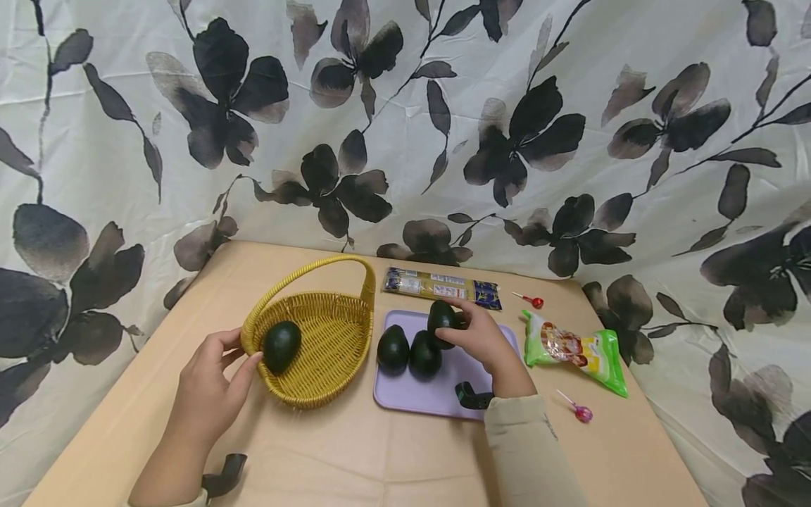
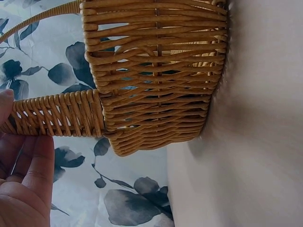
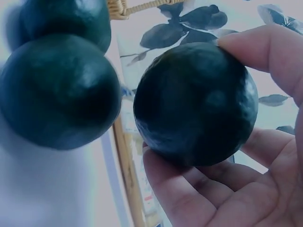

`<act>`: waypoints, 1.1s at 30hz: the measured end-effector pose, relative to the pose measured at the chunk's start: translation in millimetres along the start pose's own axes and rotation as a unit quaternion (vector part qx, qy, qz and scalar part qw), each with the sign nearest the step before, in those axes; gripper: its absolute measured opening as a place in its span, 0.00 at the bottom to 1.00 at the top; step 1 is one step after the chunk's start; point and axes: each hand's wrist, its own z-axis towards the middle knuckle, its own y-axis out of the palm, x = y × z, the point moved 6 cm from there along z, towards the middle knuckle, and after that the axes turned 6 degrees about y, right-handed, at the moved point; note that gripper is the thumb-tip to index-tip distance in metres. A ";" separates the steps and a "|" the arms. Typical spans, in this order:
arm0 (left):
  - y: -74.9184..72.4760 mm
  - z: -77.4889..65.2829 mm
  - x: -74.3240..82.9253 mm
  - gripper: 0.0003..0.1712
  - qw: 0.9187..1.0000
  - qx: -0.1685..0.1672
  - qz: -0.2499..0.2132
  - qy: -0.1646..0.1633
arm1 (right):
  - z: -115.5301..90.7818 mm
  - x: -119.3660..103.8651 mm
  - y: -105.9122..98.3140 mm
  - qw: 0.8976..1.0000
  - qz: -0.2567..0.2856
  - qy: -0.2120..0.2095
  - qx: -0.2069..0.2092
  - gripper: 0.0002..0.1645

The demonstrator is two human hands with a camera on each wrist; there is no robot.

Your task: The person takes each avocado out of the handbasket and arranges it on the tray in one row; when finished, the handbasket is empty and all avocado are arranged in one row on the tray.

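My left hand [image 1: 212, 387] grips the handle of the yellow wicker basket [image 1: 329, 352] near its left rim; the left wrist view shows thumb and fingers around the woven handle [image 2: 57, 113]. Inside the basket, against that side, lies one dark green avocado [image 1: 281, 347]. With my right hand [image 1: 478, 338] I hold another avocado [image 3: 196, 104] between thumb and fingers, over the lilac tray [image 1: 405, 405]. Two more avocados sit side by side on the tray, the left one [image 1: 393, 350] and the nearer one [image 1: 425, 355], which the held avocado partly overlaps in the head view.
Behind the tray lies a long gold and blue packet [image 1: 441, 287]. To the right are a red lollipop [image 1: 536, 303], a green snack bag [image 1: 575, 350] and a pink lollipop [image 1: 581, 412]. A floral cloth [image 1: 431, 141] hangs behind the table.
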 end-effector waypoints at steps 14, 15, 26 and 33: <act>-0.2 -0.7 -1.1 0.28 1.000 0.000 0.003 -0.004 | -4.6 24.7 -10.8 1.000 -0.005 0.018 0.021 0.43; -0.1 -0.8 -1.1 0.28 1.000 0.000 0.003 -0.004 | -5.0 26.6 -11.5 1.000 -0.005 0.019 0.022 0.43; -0.5 1.1 -0.5 0.28 1.000 0.003 0.000 0.010 | -6.8 48.9 -12.3 0.999 -0.023 0.027 0.022 0.44; 0.3 0.7 -2.4 0.29 1.000 -0.004 -0.005 0.007 | -9.0 59.5 -10.6 0.999 -0.025 0.038 0.026 0.45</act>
